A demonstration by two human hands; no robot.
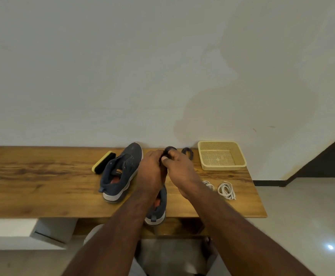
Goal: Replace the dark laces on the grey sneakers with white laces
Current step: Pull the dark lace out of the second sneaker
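Note:
Two grey sneakers stand on the wooden table [33, 186]. The left sneaker [120, 174] has no lace in it. The right sneaker [158, 208] is mostly hidden under my forearms. Both my left hand [151, 172] and my right hand [179, 172] hold a coiled dark lace [169, 150] above the table's far edge; my right thumb pinches it. A second coiled dark lace [187, 152] lies just to the right. Two bundles of white laces lie at the right, one [226, 190] plain to see, the other [208, 185] partly hidden by my right wrist.
A yellow mesh basket [221, 155] stands empty at the table's back right. A yellow-backed shoe brush [104, 161] lies left of the sneakers. The wall runs right behind the table. Grey floor lies to the right.

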